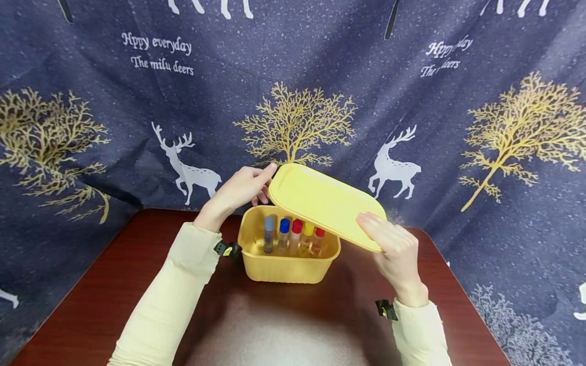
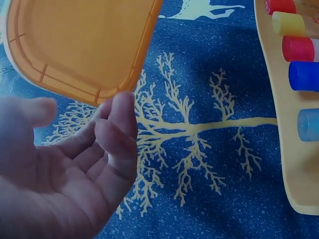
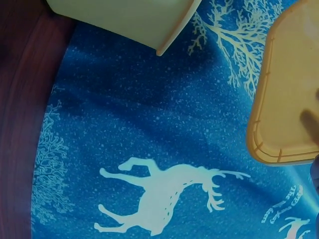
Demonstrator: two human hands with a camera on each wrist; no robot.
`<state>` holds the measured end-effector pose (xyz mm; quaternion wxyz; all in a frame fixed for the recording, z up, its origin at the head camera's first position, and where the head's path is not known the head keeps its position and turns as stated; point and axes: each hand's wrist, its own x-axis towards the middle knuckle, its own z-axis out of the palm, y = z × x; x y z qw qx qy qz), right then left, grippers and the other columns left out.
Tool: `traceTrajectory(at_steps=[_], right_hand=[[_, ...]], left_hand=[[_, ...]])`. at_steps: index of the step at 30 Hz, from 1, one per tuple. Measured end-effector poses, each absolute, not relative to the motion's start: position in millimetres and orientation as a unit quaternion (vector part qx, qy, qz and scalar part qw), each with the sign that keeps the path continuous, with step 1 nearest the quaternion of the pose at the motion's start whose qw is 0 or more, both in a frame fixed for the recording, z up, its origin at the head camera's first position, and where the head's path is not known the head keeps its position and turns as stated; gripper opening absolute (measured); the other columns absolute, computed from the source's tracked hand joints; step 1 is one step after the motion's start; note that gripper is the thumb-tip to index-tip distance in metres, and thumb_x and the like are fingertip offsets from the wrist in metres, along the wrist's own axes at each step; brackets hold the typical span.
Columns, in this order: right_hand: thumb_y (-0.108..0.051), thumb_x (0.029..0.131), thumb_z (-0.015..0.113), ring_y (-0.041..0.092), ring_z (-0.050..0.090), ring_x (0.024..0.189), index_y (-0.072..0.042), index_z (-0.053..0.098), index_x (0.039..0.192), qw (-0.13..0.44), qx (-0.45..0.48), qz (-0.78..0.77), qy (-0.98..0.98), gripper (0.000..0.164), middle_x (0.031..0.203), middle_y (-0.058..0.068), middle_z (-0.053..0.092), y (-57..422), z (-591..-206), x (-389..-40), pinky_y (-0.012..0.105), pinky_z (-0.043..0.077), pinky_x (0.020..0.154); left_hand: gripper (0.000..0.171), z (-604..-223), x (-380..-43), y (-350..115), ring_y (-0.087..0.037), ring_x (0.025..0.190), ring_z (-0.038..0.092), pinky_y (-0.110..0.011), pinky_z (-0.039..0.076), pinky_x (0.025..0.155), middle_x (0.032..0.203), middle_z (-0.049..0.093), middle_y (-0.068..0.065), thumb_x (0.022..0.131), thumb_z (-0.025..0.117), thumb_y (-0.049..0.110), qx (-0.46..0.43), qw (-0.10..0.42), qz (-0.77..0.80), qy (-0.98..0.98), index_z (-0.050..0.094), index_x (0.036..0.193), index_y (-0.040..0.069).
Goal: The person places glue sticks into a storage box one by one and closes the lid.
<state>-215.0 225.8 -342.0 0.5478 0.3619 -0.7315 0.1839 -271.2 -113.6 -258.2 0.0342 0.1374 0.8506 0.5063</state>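
A yellow plastic lid [image 1: 327, 201] is held up and tilted over a yellow box [image 1: 284, 268], its left end higher in the head view. My right hand [image 1: 392, 249] grips the lid's right end, with the thumb underneath hidden from above. At the other end, my left hand [image 1: 242, 190] is beside the lid's edge; in the left wrist view its fingertips [image 2: 124, 104] are right at the rim and the thumb stands apart. Inside the box stand several small clear bottles, among them one with a blue cap [image 1: 285, 225] and one with a grey-blue cap [image 1: 269, 222].
The box stands toward the back of a dark red-brown wooden table [image 1: 284, 325]. Behind it hangs a dark blue cloth [image 1: 220, 91] printed with deer and golden trees, which also surrounds the table's sides.
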Motion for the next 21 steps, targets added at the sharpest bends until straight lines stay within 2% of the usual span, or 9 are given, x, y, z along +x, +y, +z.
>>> traceTrajectory(at_steps=[5,8,14,17,21], right_hand=[[-0.018,0.093,0.061,0.026,0.071,0.090,-0.011,0.077,0.107,0.551,0.369,0.160,-0.731,0.023,0.104,0.006,0.073,223,-338,-217,0.036,0.043,0.055],[-0.016,0.090,0.062,0.026,0.071,0.090,-0.011,0.077,0.107,0.552,0.376,0.152,-0.728,0.023,0.104,0.006,0.073,221,-337,-219,0.035,0.039,0.052],[-0.013,0.092,0.061,0.026,0.071,0.092,-0.010,0.077,0.108,0.551,0.381,0.143,-0.729,0.023,0.105,0.007,0.073,221,-336,-221,0.036,0.039,0.052],[-0.014,0.094,0.060,0.027,0.070,0.093,-0.009,0.076,0.108,0.547,0.381,0.150,-0.730,0.022,0.105,0.007,0.073,221,-336,-223,0.037,0.045,0.057],[-0.010,0.089,0.065,0.030,0.068,0.099,-0.006,0.075,0.109,0.522,0.383,0.178,-0.741,0.023,0.110,0.008,0.071,219,-338,-227,0.040,0.052,0.078]], left_hand=[[0.061,-257,-277,-115,-0.025,0.062,0.060,-0.030,0.050,0.057,0.070,0.065,-0.008,0.099,0.040,0.059,0.150,0.072,0.498,0.851,0.072,0.098,0.008],[0.058,-258,-279,-115,-0.017,0.054,0.055,-0.029,0.049,0.056,0.066,0.063,-0.006,0.099,0.044,0.057,0.157,0.085,0.505,0.844,0.073,0.095,0.007],[0.048,-263,-284,-113,-0.018,0.062,0.064,-0.030,0.053,0.063,0.074,0.070,-0.009,0.098,0.052,0.050,0.138,0.096,0.547,0.820,0.074,0.103,0.007],[0.046,-269,-286,-111,-0.021,0.072,0.069,-0.033,0.055,0.071,0.082,0.072,-0.010,0.099,0.054,0.046,0.119,0.109,0.592,0.790,0.073,0.107,0.005],[0.044,-277,-287,-109,-0.021,0.081,0.071,-0.032,0.054,0.080,0.088,0.073,-0.010,0.101,0.053,0.040,0.102,0.107,0.655,0.741,0.069,0.112,0.001]])
